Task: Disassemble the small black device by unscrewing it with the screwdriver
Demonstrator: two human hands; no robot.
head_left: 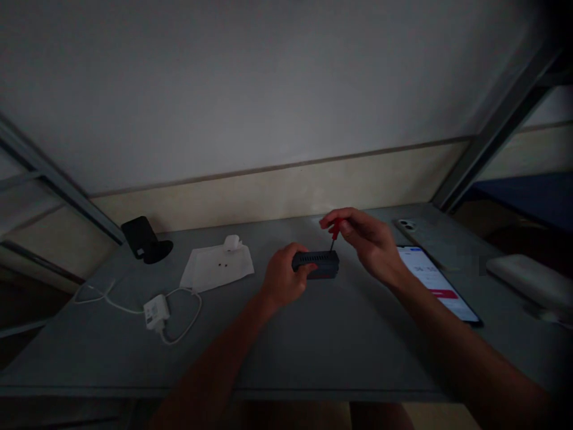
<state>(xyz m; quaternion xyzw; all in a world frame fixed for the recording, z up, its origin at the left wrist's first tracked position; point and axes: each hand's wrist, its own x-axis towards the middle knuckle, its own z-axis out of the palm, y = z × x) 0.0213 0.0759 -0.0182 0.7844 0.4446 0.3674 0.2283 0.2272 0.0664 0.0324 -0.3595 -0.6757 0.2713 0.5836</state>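
Note:
A small dark box-shaped device (pixel 319 270) with a row of slots along its top edge is gripped at its left end by my left hand (pixel 286 275). The thumb lies across its front and the fingers go behind it. In my right hand (pixel 369 242) is a screwdriver (pixel 336 228) with a red handle, pinched between thumb and fingers. Its thin shaft slants down to the top right end of the device. Whether the tip sits in a screw is too small to tell.
At left, a white sheet (pixel 206 275) bears tiny dark bits and a white case (pixel 231 242). A white adapter with cable (pixel 156 310) and a black stand (pixel 142 236) lie farther left. Right are a lit phone (pixel 432 280), another phone (pixel 418 236) and a white object (pixel 528 278).

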